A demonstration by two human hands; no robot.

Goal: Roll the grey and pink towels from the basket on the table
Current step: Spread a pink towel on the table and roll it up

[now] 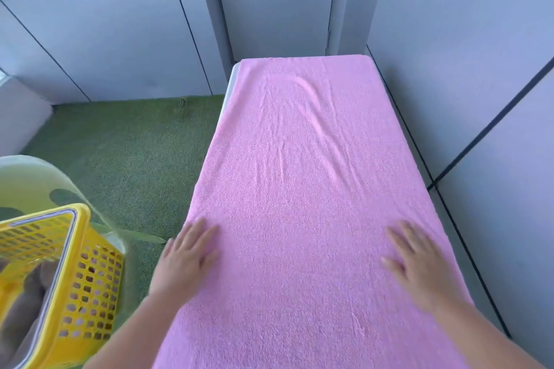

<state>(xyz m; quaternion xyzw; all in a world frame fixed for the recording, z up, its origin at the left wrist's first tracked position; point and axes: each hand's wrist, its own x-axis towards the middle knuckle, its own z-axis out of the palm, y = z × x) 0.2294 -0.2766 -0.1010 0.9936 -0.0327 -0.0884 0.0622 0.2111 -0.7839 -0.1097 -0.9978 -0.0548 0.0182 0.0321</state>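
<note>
both hands, left hand (187, 257) and right hand (419, 263), press flat with fingers spread on the pink towel (305, 174) covering the table (229, 84). smoothing step; next likely calls for curling the near edge. grey towel (21, 293) lies in the yellow basket (87, 278).

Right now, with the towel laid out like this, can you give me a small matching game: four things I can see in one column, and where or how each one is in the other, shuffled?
Things
1. pink towel
2. basket
3. left hand
4. right hand

Places or states
A. yellow, at the lower left, to the left of the table
B. lies flat on the towel near its right edge
C. spread out over the table top
D. lies flat on the towel at its left edge

Pairs: 1-C, 2-A, 3-D, 4-B
</note>
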